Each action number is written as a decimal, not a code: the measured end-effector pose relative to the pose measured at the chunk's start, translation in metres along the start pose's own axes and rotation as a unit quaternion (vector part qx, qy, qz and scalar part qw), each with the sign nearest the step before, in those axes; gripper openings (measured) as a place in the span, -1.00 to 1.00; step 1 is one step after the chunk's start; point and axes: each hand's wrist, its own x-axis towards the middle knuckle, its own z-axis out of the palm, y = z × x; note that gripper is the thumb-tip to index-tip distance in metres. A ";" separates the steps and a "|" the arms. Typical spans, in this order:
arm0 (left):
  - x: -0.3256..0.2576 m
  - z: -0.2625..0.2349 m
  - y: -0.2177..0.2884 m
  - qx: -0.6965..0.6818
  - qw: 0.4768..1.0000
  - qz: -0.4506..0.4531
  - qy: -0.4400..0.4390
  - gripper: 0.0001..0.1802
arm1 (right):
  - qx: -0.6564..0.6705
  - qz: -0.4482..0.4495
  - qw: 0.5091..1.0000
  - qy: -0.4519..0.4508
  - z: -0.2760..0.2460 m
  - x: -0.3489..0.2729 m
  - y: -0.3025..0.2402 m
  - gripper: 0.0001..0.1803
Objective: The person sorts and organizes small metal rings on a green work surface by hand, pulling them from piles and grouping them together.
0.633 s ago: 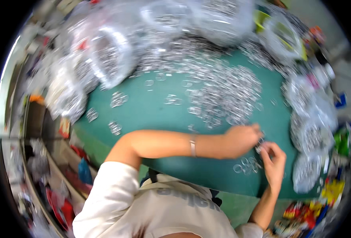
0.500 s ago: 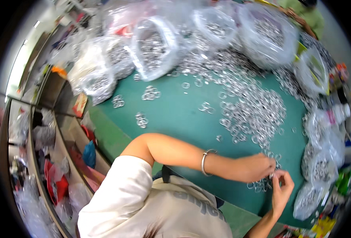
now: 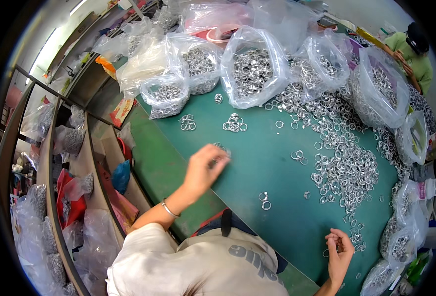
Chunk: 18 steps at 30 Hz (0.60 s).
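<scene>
At the green table point(image 3: 262, 167), left hand point(image 3: 202, 170) and right hand point(image 3: 341, 254) curling beside silver rings point(image 3: 359, 246), any grip unclear.

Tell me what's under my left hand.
Silvery rings show at the far side of your left hand, against the green tabletop. Directly beneath the palm and curled fingers everything is covered, so I can't tell whether more rings are there.
</scene>
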 end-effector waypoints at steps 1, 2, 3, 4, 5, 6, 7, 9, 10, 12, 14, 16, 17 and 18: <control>-0.001 -0.013 -0.011 0.047 0.998 -0.029 0.015 -0.88 | -0.001 0.003 1.000 0.001 0.003 0.000 0.000 -0.76; -0.004 -0.019 -0.023 0.069 0.996 -0.052 0.032 -0.87 | -0.010 -0.005 1.000 -0.001 0.005 0.000 0.001 -0.77; -0.005 -0.022 -0.031 0.080 0.994 -0.064 0.023 -0.87 | -0.017 -0.011 1.000 -0.001 0.006 0.000 0.004 -0.78; -0.005 -0.022 -0.035 0.088 0.993 -0.074 0.009 -0.87 | -0.026 -0.015 1.000 0.004 0.005 -0.002 0.006 -0.79; -0.004 -0.021 -0.040 0.099 0.993 -0.057 -0.004 -0.88 | -0.043 -0.009 0.999 -0.006 0.002 -0.002 0.006 -0.80; -0.002 -0.019 -0.045 0.109 0.993 -0.036 -0.021 -0.89 | -0.059 -0.001 0.998 -0.012 -0.002 0.000 0.006 -0.81; -0.005 -0.006 -0.048 0.102 0.993 -0.014 -0.049 -0.89 | -0.086 0.019 0.996 -0.005 -0.014 -0.007 0.005 -0.82; -0.008 -0.013 -0.041 0.084 0.996 0.014 -0.026 -0.90 | -0.098 0.002 0.994 0.052 -0.030 -0.004 0.015 -0.80; -0.011 -0.011 -0.036 0.071 0.996 -0.042 0.013 -0.92 | -0.129 -0.009 0.987 0.097 -0.042 -0.002 0.017 -0.80; -0.017 -0.011 -0.024 0.095 0.991 -0.054 0.073 -0.96 | -0.156 0.005 0.969 0.190 -0.067 -0.009 0.015 -0.83; -0.016 -0.001 -0.017 -0.007 0.994 -0.074 0.084 -0.96 | -0.193 0.028 0.953 0.233 -0.091 -0.020 0.026 -0.89; -0.017 0.018 0.009 -0.038 0.999 -0.011 0.001 -0.95 | -0.265 0.020 0.944 0.197 -0.088 -0.028 0.021 -0.90; -0.014 0.032 0.025 -0.043 0.996 0.046 -0.056 -0.91 | -0.279 -0.012 0.944 0.177 -0.082 -0.027 0.023 -0.89; -0.010 0.048 0.048 -0.052 0.985 0.112 -0.120 -0.88 | -0.267 -0.003 0.950 0.161 -0.076 -0.023 0.021 -0.87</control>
